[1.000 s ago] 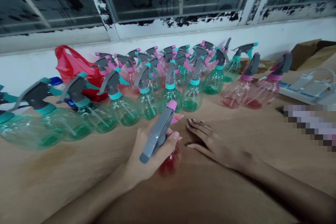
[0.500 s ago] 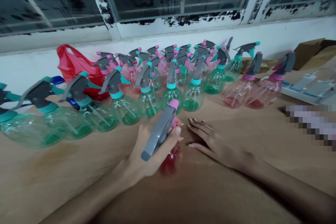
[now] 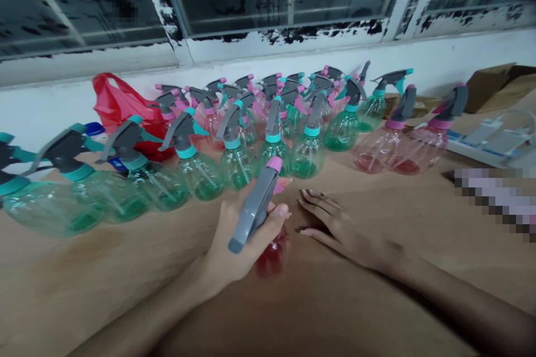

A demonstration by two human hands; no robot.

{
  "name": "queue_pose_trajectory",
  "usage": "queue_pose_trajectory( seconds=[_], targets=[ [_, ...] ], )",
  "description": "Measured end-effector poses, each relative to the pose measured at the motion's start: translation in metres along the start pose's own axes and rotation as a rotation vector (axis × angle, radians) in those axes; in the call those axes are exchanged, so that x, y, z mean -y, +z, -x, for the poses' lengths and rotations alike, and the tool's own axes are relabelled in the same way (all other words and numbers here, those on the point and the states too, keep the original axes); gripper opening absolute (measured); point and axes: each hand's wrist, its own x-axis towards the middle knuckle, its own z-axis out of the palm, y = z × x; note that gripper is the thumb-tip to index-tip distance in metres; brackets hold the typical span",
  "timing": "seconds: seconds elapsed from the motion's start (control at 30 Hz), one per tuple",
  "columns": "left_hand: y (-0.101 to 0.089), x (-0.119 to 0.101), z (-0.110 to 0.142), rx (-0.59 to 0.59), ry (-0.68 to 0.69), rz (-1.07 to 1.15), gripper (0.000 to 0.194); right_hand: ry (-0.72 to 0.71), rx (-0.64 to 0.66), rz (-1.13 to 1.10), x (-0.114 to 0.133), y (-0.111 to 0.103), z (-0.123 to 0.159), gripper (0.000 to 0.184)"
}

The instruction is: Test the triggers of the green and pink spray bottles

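Observation:
My left hand [image 3: 240,234] is wrapped round the neck of a spray bottle [image 3: 272,256] that has a grey head, a pink nozzle and red liquid inside. Its pink trigger shows at the fingers, while the neck is hidden by the hand. To the right, my right hand [image 3: 335,223] lies flat on the wooden table [image 3: 364,312], fingers stretched out and holding nothing. Just beyond both hands stands a green spray bottle [image 3: 307,159] with a teal collar. Two pink spray bottles, one of them the nearer [image 3: 374,148], stand past my right hand.
A row of green spray bottles [image 3: 201,178] runs along the left, with several pink and green ones behind. A red plastic bag [image 3: 125,106] sits at the back left. On the right are a cardboard box [image 3: 498,89] and a white power strip [image 3: 498,139].
The nozzle of the held spray bottle has shifted slightly to the left, with its trigger showing a little lower. My right hand stays in place.

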Motion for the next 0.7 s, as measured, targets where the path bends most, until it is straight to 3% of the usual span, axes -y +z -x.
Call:
queue_pose_trajectory(
  seconds=[0.3, 0.7],
  targets=[
    [0.0006, 0.0005, 0.0025, 0.014, -0.011, -0.112, 0.033, 0.003, 0.022, 0.014, -0.0020, 0.0018, -0.0002, 0.062],
    [-0.0008, -0.0019, 0.0018, 0.035, -0.017, -0.118, 0.030, -0.009, 0.002, -0.012, -0.0024, 0.0016, 0.0002, 0.060]
  ],
)
